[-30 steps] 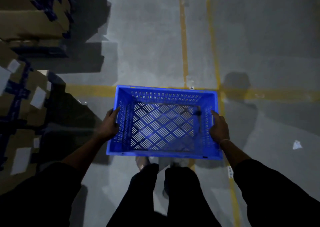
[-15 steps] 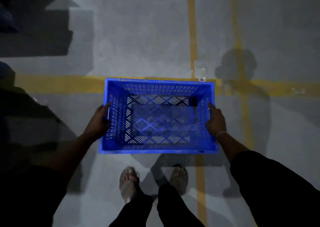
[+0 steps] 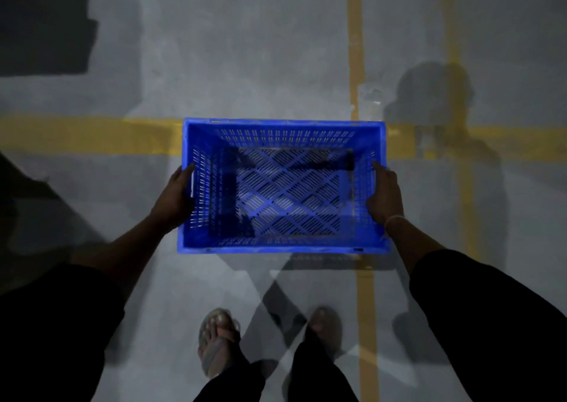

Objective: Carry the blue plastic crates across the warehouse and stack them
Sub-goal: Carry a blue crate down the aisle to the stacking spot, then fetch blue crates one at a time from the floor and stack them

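**Two hands, one crate, keep it flat**

Two hands hold one blue crate (image 3: 282, 186) out in front of the person, up off the grey floor (image 3: 245, 64). The left hand (image 3: 175, 197) grips the left short wall at its handle slot, with the thumb lying along the top edge and the fingers curled round the outside. The right hand (image 3: 385, 197) grips the right short wall the same way. How far the fingertips go into the slots I cannot tell — the walls hide them.

The crate has nothing in it. Light comes through the holes in its bottom. It sits level, with its far edge over a yellow line (image 3: 92, 136) painted across the floor. Another yellow line (image 3: 356, 48) runs away ahead and also shows below the crate, near the feet (image 3: 219, 340), which wear open sandals.

The step in hand looks like the carry, and no stack shows here. To do it well, I think both hands should hold at the same height so the crate does not tip. Keeping it close to the body should make it feel lighter. The room is dim and the crate hides the floor right under it — so looking ahead matters, and small steady steps are safer in open sandals. A tight grip is not needed for an empty crate, just a firm one.
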A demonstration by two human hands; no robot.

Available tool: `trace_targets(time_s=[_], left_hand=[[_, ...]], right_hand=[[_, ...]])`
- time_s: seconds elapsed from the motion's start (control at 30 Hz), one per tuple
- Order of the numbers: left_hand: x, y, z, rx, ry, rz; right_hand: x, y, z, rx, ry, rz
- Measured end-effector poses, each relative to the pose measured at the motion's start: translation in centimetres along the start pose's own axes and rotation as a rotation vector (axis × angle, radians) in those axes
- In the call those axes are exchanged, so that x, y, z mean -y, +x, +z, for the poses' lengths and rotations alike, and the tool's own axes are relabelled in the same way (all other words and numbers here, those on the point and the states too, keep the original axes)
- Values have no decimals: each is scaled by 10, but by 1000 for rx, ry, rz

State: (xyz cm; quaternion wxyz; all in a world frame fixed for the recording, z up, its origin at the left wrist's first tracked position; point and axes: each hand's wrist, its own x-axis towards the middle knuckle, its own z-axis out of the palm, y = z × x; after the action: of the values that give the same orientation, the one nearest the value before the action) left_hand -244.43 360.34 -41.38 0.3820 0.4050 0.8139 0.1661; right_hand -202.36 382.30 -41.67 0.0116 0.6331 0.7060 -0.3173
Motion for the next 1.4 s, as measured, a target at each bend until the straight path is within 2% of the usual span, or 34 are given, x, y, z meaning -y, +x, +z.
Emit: trace_targets(time_s=[0.13,0.23,0.33,0.53,0.7,0.93,1.1,1.27,1.4], left_hand=[[-6,-2,0,33,73,-47],[-2,-1,1,46,87,-17],[-2,1,3,108,116,-32],[-77,-30,-15,167,85,-80],[-165,-96,-67,218,85,17],[-302,-231,-182,275,77,111],[-381,-330,-248,232,26,268],[-417,-378,-263,246,-81,330],[-430,-379,-268,345,-10,427]], right_hand=[[3,-2,-4,0,5,-23],[4,3,-2,6,0,-7],[2,3,-6,62,-43,-6],[30,-24,-45,239,-76,15],[96,-93,-123,229,0,16],[176,-231,-284,208,24,11],[212,-332,-377,127,87,2],[220,-403,-413,-23,247,57],[211,-445,-410,-91,325,121]])
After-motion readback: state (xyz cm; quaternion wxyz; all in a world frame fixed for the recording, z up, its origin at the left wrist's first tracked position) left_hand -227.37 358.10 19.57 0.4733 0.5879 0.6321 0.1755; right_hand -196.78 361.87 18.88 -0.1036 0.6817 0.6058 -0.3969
